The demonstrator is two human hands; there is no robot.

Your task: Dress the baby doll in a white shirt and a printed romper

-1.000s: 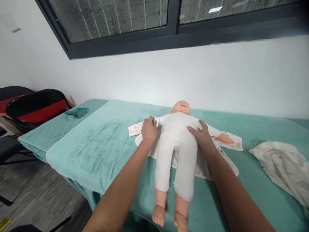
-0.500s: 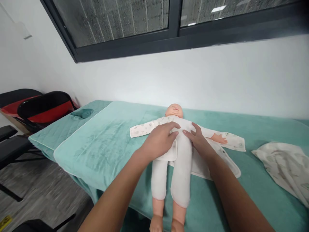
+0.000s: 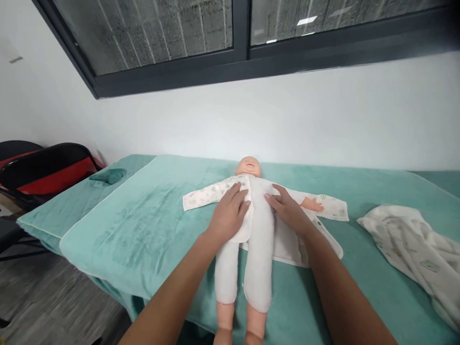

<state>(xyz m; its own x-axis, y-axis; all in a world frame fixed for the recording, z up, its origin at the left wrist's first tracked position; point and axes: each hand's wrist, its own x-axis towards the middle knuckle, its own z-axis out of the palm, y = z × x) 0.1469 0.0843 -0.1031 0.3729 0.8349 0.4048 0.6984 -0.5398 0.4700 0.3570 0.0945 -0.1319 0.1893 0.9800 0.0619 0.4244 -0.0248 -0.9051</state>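
Observation:
A baby doll (image 3: pixel 260 249) with a white cloth body lies on its back, head toward the wall and feet toward me. It wears a white patterned baby shirt (image 3: pixel 204 194), sleeves spread to both sides. The shirt's left front panel covers part of the chest; the right panel lies spread on the bed beside the body. My left hand (image 3: pixel 230 213) rests on the left panel, fingers stretched out. My right hand (image 3: pixel 289 211) is at the doll's right-hand side in view, thumb and fingers apart against the torso. One doll hand shows over the right sleeve.
The doll lies on a bed with a green plush cover (image 3: pixel 143 230). A crumpled white patterned cloth (image 3: pixel 409 239) is at the right. Black and red chairs (image 3: pixel 53 172) stand at the left. Behind the bed are a white wall (image 3: pixel 179 124) and a dark-framed window (image 3: pixel 247 48).
My left hand has moved from the chest's middle toward the left, and the left panel now lies flatter over the chest. My right hand stays by the torso. The view has shifted slightly right.

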